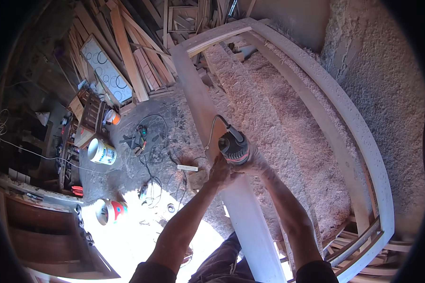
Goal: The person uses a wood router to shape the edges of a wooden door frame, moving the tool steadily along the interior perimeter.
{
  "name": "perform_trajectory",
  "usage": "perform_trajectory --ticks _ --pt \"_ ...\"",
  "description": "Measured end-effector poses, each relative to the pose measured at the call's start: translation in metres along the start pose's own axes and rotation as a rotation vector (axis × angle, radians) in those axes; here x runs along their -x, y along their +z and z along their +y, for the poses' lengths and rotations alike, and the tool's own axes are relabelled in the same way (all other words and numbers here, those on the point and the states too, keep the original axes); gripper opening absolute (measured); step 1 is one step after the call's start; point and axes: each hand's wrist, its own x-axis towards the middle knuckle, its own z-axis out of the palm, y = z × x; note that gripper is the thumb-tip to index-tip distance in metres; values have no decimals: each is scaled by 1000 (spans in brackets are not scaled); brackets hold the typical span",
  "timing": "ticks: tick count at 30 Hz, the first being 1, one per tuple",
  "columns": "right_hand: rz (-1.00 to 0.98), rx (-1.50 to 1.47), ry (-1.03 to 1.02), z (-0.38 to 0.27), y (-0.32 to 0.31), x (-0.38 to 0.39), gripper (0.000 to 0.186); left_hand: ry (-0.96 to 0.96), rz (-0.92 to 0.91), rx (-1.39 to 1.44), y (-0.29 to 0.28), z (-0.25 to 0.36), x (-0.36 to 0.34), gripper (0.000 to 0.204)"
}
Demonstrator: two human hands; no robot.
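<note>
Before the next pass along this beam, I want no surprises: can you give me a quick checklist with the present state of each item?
1. Both hands on the router: ok; left hand and right hand flank it.
2. Router seated on the beam: ok, it sits on the top face.
3. Cord out of the path: not ok, it loops over the beam just ahead of the router.
4. Beam ahead free of loose things: ok, bare wood up to the frame corner.
5. Beam clamped: cannot tell.
6. Footing: not ok; shavings and cables lie on the floor.
</note>
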Motion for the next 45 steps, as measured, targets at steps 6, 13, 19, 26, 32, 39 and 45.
perform_trajectory --ticks 6,13,19,26,32,39,45 --pt "10 34 13 -9 4 54 97 55 -5 18 37 11 40 98" --pt "16 140 65 -26 -3 135 92 -109 -118 380 59 73 91 92" --pt "16 143 89 -47 -5 201 100 -178 -60 514 102 98 139 85" --pt "20 256 134 -70 -2 260 96 -311 29 1270 142 128 185 94" --pt "8 303 126 -69 6 300 91 -110 139 823 158 144 221 89" --pt "28 347 108 -80 -4 323 92 58 165 31 108 202 223 86" --pt "11 335 183 -71 0 321 93 1 115 276 139 172 224 90"
